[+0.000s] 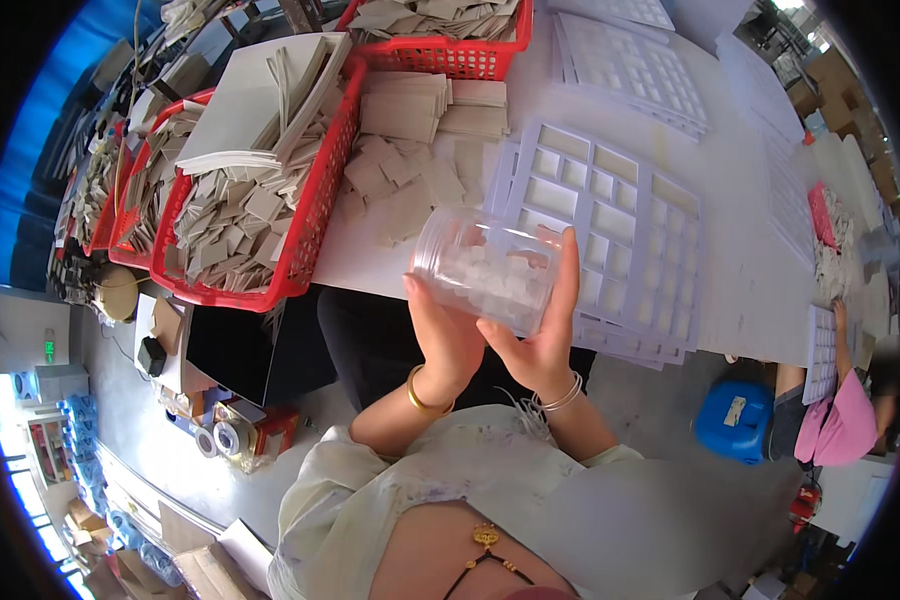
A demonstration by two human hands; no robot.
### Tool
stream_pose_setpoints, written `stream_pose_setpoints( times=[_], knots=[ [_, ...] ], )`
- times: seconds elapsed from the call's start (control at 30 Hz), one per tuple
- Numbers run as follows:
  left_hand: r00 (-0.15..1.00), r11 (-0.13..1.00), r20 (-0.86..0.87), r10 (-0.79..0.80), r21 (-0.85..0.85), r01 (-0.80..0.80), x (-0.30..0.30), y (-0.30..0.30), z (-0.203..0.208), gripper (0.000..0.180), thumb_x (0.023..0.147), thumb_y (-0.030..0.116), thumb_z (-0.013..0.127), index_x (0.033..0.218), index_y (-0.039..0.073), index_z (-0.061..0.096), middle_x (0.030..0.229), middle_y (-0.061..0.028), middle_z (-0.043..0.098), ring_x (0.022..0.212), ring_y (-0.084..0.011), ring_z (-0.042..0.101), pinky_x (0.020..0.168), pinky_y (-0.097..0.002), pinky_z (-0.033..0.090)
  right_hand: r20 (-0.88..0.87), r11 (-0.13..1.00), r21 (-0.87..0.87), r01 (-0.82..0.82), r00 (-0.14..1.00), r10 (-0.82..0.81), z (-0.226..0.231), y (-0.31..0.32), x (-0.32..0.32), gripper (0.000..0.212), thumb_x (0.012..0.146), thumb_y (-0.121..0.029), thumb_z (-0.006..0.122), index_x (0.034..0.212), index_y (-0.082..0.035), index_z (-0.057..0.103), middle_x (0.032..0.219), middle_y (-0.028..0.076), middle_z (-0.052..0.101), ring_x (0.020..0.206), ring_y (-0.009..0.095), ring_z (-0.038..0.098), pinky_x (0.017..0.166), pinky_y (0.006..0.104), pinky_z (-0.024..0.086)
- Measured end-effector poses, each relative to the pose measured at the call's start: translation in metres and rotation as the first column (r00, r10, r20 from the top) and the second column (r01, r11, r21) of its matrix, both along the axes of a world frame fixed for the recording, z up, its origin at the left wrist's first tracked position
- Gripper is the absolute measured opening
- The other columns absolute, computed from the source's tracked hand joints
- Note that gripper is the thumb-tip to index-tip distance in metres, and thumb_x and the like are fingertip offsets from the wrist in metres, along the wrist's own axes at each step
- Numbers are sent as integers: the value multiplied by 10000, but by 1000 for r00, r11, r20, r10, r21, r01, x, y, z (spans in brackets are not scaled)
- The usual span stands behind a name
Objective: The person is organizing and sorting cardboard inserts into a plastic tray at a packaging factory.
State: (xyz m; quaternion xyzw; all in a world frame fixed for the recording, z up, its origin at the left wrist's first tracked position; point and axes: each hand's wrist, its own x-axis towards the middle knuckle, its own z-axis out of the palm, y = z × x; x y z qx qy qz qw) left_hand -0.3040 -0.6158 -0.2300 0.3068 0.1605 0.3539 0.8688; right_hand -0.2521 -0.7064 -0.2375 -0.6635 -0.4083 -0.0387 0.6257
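A clear plastic jar (480,262) lies tilted on its side between my two hands, above the table's near edge. Loose whitish translucent pieces (495,285) fill part of it. My left hand (438,338) is closed round its ribbed end and underside. At the opposite end, my right hand (542,340) grips the jar with the fingers up along its base and the thumb beneath. Just behind the jar lies a stack of white compartment frames (642,222). To the left of it, grey cardboard pieces (390,175) are scattered over the white table (730,240).
Red plastic baskets (315,215) heaped with cardboard scraps stand at the left; flat grey sheets (255,95) rest on one. More frames (625,70) lie at the back. A blue stool (735,422) stands right, near another person in pink (838,425) holding a frame.
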Motion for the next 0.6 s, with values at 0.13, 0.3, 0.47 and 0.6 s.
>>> stream_pose_setpoints(
  times=[0.13,0.3,0.47,0.6],
  knots=[
    [998,992,36,-54,114,50,-5,3,-9,695,956,577,334,1397,40,331,1330,-123,450,1240,-254,429,1037,-407,348,-118,1000,23,-18,993,21,-3,1,-2,1047,750,-249,779,1479,-11,65,1431,185,255,1284,288,348,1036,410,347],
    [996,995,3,-92,45,92,-3,7,-7,662,976,534,301,1388,19,355,1334,-129,454,1234,-244,428,1047,-392,326,-316,987,134,-85,941,124,3,1,1,1023,749,-202,780,1478,-18,86,1410,174,273,1293,289,338,1049,418,337],
    [988,987,4,-157,-32,157,1,16,-13,572,1007,428,338,1405,16,337,1320,-105,463,1232,-229,422,1045,-392,330,-375,974,198,-115,909,183,-5,5,5,1017,759,-138,765,1485,-57,57,1408,157,277,1261,270,395,1026,406,381],
    [979,978,23,-202,-47,203,11,17,-13,571,1010,415,334,1412,10,328,1329,-97,459,1237,-220,416,1059,-388,310,-385,967,235,-98,904,185,-6,5,10,998,769,-97,747,1487,-70,55,1409,145,277,1255,269,405,1020,403,392]
  ],
)
